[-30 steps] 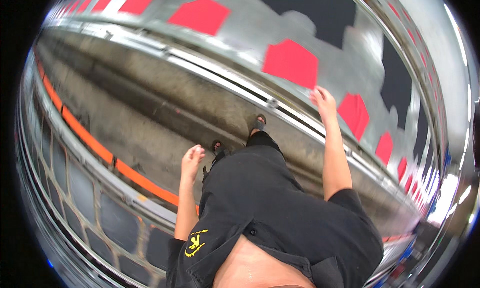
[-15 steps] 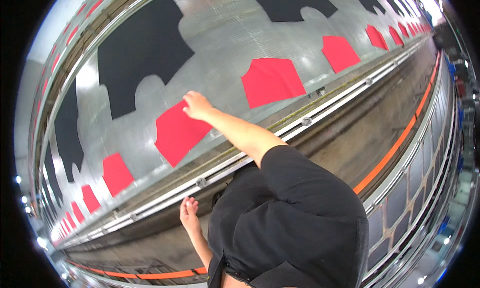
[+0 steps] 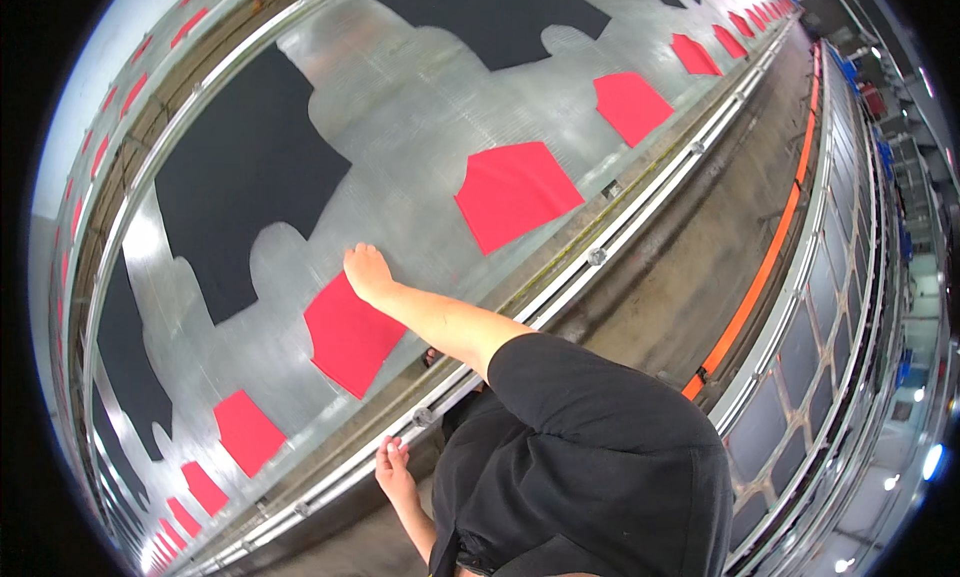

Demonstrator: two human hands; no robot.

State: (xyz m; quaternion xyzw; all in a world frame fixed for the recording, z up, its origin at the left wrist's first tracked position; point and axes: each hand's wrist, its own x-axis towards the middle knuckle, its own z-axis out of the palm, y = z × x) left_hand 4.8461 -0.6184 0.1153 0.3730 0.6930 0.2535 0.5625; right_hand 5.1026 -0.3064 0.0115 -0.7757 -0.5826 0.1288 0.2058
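Observation:
My right hand [image 3: 368,275] reaches out over the shiny table and is closed at the upper corner of a red fabric piece [image 3: 352,339]. Its fingers are bent together and cover that corner; the fingertips are partly hidden. The rest of the piece lies flat near the table's near edge. Low beside the rail, my left hand [image 3: 394,463] hangs with nothing in it, its fingers loosely curled and a little apart. A large black fabric piece [image 3: 245,167] lies beyond the red one.
More red pieces [image 3: 518,195] lie in a row along the grey, glossy table [image 3: 400,107], with more black pieces [image 3: 495,17] behind. A white metal rail [image 3: 540,312] runs along the near side. Behind me an orange strip [image 3: 757,277] borders a row of grey panels [image 3: 800,367].
My view has shifted, so the table and pieces sit differently in the picture. My right hand's fingers, stretched out before, are now closed at the red piece's corner. My left hand stays low.

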